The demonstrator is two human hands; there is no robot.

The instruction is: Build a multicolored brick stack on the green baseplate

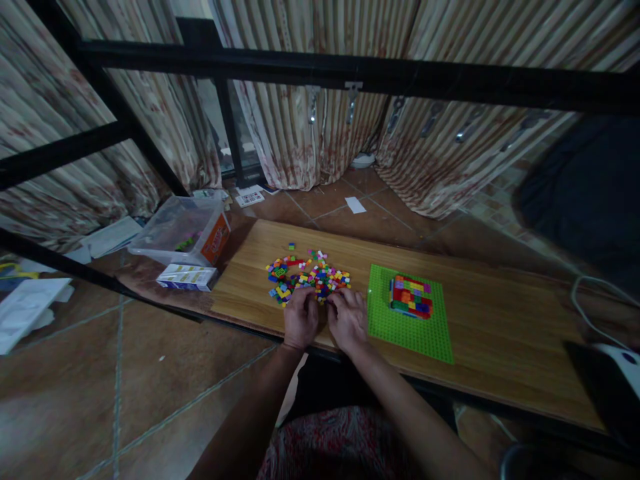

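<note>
A loose pile of small coloured toy bricks (305,270) lies on the wooden table. At the pile's near edge is my left hand (301,317), its fingers curled together over the bricks. Close beside it on the right, my right hand (349,315) has thumb and fingertips pinched together. Whatever either hand holds is too small and hidden to make out. Right of my hands lies a green baseplate (410,340). On it stands a block of joined bricks (411,297) in red, yellow, green, blue and other colours.
The wooden board (500,320) forms the tabletop. To its left are a clear plastic box (170,227) with an orange label and a small white-and-purple carton (187,277). A black metal rail (300,63) crosses ahead. A dark flat object (595,380) sits at the right end.
</note>
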